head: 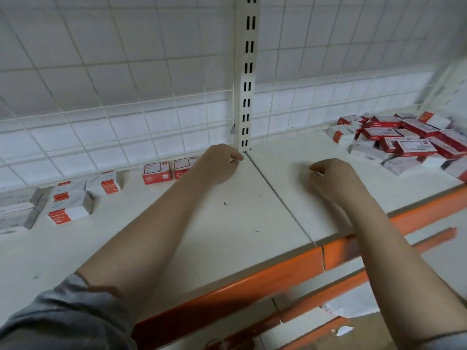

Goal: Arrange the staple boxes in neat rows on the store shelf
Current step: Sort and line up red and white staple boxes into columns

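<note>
I'm between boxes: my left hand [219, 163] and right hand [331, 176] hover loosely curled, holding nothing, over the shelf [227, 223]. A few staple boxes [156, 172] stand rowed at the back left. I judge the next move is a reach right to the jumbled pile [404, 142].

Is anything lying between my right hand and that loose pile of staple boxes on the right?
Nothing visible. Only bare shelf lies between the right hand and the pile of staple boxes.

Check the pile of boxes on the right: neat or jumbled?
Jumbled. The pile lies heaped at mixed angles, boxes overlapping; neither hand touches it.
</note>
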Demonstrator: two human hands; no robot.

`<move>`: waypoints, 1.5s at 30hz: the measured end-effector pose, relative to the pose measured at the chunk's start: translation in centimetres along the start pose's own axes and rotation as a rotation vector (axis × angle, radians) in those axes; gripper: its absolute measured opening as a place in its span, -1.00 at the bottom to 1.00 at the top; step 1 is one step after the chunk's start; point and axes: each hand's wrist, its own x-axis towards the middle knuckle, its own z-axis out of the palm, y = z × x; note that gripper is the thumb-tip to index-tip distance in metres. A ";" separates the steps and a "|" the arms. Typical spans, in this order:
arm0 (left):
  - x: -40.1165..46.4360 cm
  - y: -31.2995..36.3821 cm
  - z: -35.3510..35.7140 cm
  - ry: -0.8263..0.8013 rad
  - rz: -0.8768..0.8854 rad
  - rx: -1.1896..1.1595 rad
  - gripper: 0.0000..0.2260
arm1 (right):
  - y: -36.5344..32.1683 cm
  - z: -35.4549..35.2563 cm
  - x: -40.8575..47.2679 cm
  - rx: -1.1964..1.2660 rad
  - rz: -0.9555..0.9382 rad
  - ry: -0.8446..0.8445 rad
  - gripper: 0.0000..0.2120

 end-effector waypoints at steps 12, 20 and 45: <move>4.7 12.4 8.0 -0.105 0.167 0.019 -0.74 | 12.5 -6.1 0.6 -0.041 0.049 0.205 -0.72; 7.9 18.8 9.9 -0.033 -0.002 0.074 -0.74 | 16.0 -8.4 7.1 -0.116 -0.164 -0.092 -0.81; 15.1 19.9 11.3 -0.078 -0.082 0.062 -0.56 | 17.2 -9.2 6.7 0.266 -0.156 -0.120 -0.60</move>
